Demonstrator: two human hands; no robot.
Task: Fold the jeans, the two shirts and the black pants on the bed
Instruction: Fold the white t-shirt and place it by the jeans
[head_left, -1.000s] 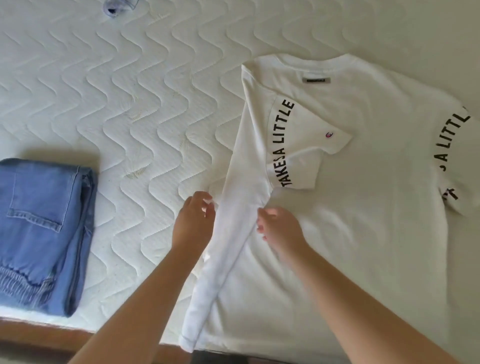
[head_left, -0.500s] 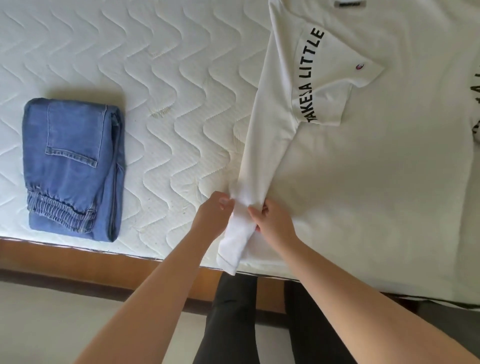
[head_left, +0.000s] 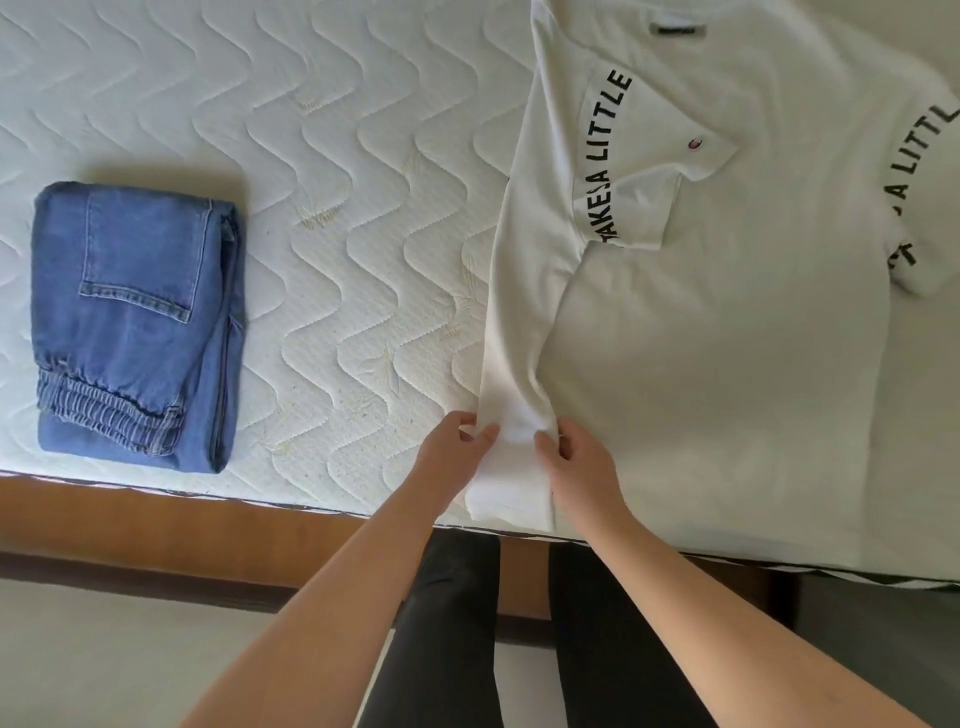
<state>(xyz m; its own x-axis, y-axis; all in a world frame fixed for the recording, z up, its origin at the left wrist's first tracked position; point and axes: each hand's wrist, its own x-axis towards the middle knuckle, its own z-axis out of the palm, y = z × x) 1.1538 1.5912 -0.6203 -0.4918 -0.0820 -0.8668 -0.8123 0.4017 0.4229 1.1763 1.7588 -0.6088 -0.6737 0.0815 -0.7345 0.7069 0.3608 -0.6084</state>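
Folding the left side panel of the white cotton T-shirt with black curved lettering (head_left: 701, 364) is the step in hand, judged from the narrow strip already turned inward. Best done by pulling the strip straight toward the hem, keeping its outer edge parallel to the shirt's side, then pressing flat before mirroring on the other sleeve. Left hand (head_left: 457, 452) pinching the strip's outer edge, thumb on top, fingers curled under; right hand (head_left: 576, 467) pinching the inner edge likewise, both grips closed on cloth near the hem. Lying back-up on the white quilted mattress of the bed (head_left: 337, 208), collar label far from the person, left sleeve already folded in, right sleeve not yet. Folded blue denim jeans (head_left: 135, 322) resting well apart to the left.
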